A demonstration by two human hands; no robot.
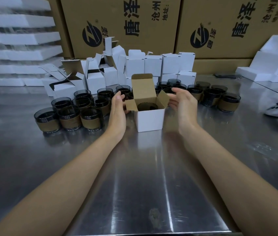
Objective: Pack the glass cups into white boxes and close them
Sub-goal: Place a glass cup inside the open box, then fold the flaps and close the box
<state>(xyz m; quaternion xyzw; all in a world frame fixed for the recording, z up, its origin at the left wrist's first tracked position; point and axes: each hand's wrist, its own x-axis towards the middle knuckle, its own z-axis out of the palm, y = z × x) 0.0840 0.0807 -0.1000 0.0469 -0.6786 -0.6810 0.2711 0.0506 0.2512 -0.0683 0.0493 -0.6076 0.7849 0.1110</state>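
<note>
Standing on the steel tabletop [134, 167], the white box [149, 120] holds one dark glass cup [146, 106], with its lid and side flaps up. The left hand [117, 108] and right hand [184, 104] flank it, their fingers [177, 91] loosely straight at the side flaps, pinching nothing. More cups [70, 116] and empty boxes [152, 65] crowd behind.

One open box [149, 120] with one cup [146, 106], roughly twenty loose cups [69, 119], two hands [117, 110] [184, 106].

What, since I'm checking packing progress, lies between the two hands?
In the head view, an open white box stands between the left hand and the right hand, with a glass cup inside it.
</note>
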